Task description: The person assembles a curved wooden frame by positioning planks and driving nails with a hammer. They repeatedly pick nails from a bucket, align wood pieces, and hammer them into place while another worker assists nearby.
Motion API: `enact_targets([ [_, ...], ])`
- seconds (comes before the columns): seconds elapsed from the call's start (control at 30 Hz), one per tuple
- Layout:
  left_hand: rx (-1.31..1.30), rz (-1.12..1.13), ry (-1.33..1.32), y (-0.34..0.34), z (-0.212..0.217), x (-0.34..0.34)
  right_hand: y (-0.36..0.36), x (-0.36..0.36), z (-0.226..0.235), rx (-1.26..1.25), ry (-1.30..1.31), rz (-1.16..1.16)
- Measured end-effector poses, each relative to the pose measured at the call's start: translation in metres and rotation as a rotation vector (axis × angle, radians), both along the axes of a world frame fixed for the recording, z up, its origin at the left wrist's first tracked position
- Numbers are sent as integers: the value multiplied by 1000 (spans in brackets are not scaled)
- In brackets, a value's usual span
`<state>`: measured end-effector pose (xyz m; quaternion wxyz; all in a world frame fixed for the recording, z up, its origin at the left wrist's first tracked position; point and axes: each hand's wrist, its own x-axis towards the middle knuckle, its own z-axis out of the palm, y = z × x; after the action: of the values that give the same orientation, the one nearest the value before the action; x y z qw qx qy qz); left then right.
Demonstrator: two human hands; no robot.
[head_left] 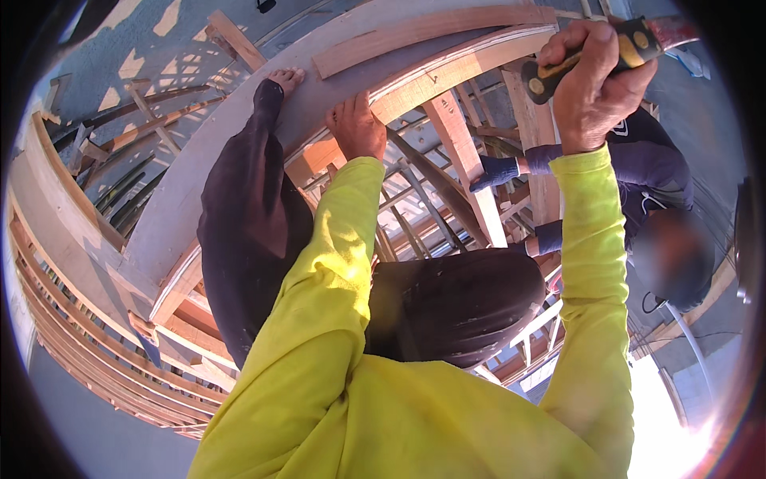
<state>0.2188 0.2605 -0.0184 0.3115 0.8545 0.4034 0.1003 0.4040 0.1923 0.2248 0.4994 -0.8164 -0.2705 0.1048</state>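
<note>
My right hand [600, 88] is raised at the upper right, wrapped round the black and yellow grip of a hammer [633, 41]. Part of its red shaft shows; the head is out of view. My left hand [357, 128] grips the edge of a curved wooden board [459, 68], fingers over the top and thumb side hidden. What looks like a nail [435, 78] sticks out of that board's face, right of my left hand. A co-worker's gloved hand [496, 172] touches an upright timber [463, 160] under the board.
My bare foot [285, 80] rests on a grey curved panel [183, 191], where a loose curved wood strip [423, 32] lies. The co-worker [658, 160] bends close on the right. Open framing with poles [431, 199] lies below. Stacked curved slats [112, 359] stand at left.
</note>
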Motion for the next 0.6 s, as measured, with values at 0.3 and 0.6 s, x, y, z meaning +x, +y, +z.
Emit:
enact_targets([
  [0.3,74,17,-41,12,-7,9,-8,16,21,-322,-30,87],
  [0.6,64,33,-51,1,-9,20,-161,6,-109,-783,-205,386],
])
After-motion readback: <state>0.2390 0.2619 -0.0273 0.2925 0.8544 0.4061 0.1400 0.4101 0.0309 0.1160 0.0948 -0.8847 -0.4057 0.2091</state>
